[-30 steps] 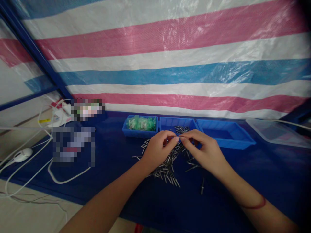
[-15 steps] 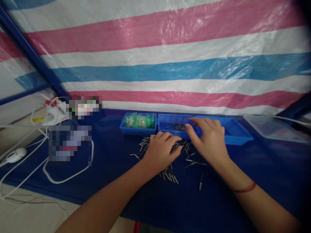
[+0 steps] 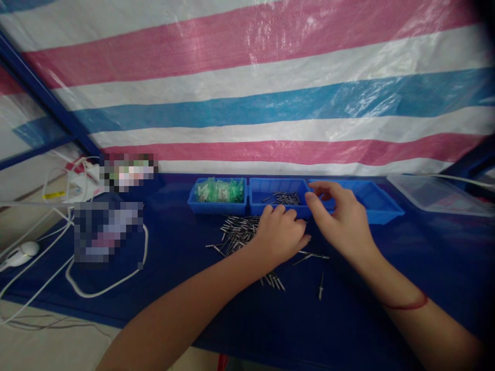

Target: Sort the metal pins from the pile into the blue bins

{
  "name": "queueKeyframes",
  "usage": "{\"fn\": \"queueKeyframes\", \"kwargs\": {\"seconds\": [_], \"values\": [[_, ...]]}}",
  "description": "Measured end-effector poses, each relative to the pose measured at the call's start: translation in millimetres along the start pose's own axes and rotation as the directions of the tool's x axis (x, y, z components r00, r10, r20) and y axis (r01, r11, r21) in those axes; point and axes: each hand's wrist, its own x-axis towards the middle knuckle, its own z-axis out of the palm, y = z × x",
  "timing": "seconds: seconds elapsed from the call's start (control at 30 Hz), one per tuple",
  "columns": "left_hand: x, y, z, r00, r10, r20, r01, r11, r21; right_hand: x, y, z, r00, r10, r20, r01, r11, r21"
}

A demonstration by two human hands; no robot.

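Note:
Loose blind rivets (image 3: 237, 230) lie in a pile on the blue tabletop, with a few strays to the right. My left hand (image 3: 281, 233) is over the right side of this pile, its fingers curled; whatever is inside them is hidden. Behind it, the middle blue bin (image 3: 257, 188) holds a small heap of rivets (image 3: 286, 198). My right hand (image 3: 344, 216) hovers at the front of the right-hand blue bin (image 3: 377, 203), thumb and fingers apart, and nothing shows between them. A single rivet (image 3: 320, 286) lies apart, nearer the front.
Green-and-clear small packets (image 3: 222, 191) fill the left blue bin (image 3: 216, 207). A clear plastic lid (image 3: 433, 196) lies at the right. White cables (image 3: 71, 273) and a white mouse-like device (image 3: 27, 251) occupy the left side. A striped plastic sheet (image 3: 247, 113) hangs behind.
My left hand has moved right across the pile and its fingers have curled in, uncovering more rivets on the left. My right hand has shifted slightly right.

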Motion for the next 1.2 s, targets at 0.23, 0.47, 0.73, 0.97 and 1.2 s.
{"fn": "queueKeyframes", "kwargs": {"seconds": [0.23,0.47,0.73,0.97,1.2], "values": [[-7,4,4.2,0.999,-0.051,-0.005,0.05,0.999,-0.02,-3,-2,2,0.999,0.003,0.049,-0.003,1.0,-0.001],[-8,-11,-15.9,0.988,-0.151,-0.029,0.145,0.976,-0.162,-5,-6,0,0.995,0.001,0.097,-0.004,0.999,0.032],[-23,-31,-34.9,0.955,-0.263,-0.136,0.117,0.757,-0.643,-12,-29,3,0.929,0.138,0.344,-0.282,0.866,0.412],[-27,-28,-19.9,0.906,-0.359,-0.223,0.064,0.639,-0.767,-17,-29,3,0.822,0.265,0.505,-0.548,0.611,0.572],[-30,-26,-15.9,0.925,-0.343,-0.164,0.096,0.628,-0.772,-16,-33,0,0.869,0.225,0.44,-0.452,0.721,0.525]]}}
